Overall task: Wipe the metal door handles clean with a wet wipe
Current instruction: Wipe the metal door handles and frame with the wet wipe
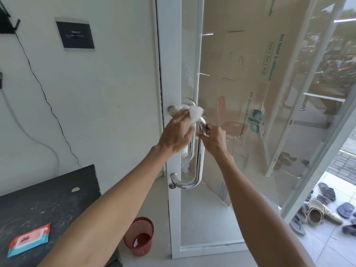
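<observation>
A shiny D-shaped metal door handle (199, 162) is fixed to the white frame of a glass door (174, 78). A second handle shows behind the glass. My left hand (176, 132) holds a white wet wipe (194, 112) against the handle's upper bend. My right hand (212, 135) grips the vertical bar of the handle just below that bend, fingers curled round it.
A black table (48, 197) at lower left carries a red and teal wet wipe pack (28, 238). A red mesh waste basket (139, 235) stands on the floor by the door. Cardboard leans behind the glass. Sandals lie outside at lower right (331, 211).
</observation>
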A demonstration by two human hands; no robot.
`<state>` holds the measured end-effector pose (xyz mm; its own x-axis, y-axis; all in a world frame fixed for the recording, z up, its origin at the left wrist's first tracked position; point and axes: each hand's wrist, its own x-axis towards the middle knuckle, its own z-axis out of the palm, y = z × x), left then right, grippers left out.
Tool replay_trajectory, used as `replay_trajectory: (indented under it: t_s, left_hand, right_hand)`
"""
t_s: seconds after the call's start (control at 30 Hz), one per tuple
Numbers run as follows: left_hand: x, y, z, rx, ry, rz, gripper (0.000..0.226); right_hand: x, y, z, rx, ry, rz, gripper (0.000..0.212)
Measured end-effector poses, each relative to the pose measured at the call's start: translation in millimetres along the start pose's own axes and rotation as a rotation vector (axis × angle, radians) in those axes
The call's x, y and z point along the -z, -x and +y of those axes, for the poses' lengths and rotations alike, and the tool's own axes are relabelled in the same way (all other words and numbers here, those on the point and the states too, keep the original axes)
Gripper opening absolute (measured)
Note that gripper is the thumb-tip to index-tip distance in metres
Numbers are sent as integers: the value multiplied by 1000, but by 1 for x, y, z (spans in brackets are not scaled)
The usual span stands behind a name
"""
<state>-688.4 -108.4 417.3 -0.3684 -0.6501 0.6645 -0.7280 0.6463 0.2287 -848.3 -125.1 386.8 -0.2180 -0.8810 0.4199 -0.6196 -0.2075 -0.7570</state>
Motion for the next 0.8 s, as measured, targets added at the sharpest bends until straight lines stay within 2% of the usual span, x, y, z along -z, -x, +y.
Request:
replay_trajectory:
  t_s: [0.1,0.17,0.27,0.37,0.4,0.5,0.53,0.6,0.67,0.7,0.8]
  left_hand:
    - [-9,-7,4,-127,-148,-67,58]
    - [-7,-15,-3,-115,-175,3,51]
    - [2,-23,-20,5,-157,159,42]
    - [2,-24,-21,-39,-53,126,24]
    - [1,-25,-19,-76,-32,95,25]
    - [-1,-28,-11,-160,-67,22,46]
    - [0,-30,-7,-183,-100,10,49]
    - [2,-32,1,-214,-187,-16,48]
    - [2,-38,7,-198,-214,-69,48]
    - [2,-40,9,-174,-187,-104,50]
    - [8,-45,11,-97,-5,-170,54]
  right_hand:
    - [6,3,-1,19,-26,-18,15]
    - [9,3,-2,13,-50,-30,21]
    - [6,2,0,-26,-44,-54,20]
    - [6,0,1,-13,-29,-64,17]
    - [9,0,1,-14,-39,-80,17]
    - [23,0,1,-66,-208,-194,27]
    - [27,2,0,-88,-257,-181,31]
    - [31,7,-4,-91,-293,28,39]
    - [34,15,-11,33,-340,299,43]
    - [33,16,-14,136,-317,361,41]
    - [22,17,-16,374,-124,236,33]
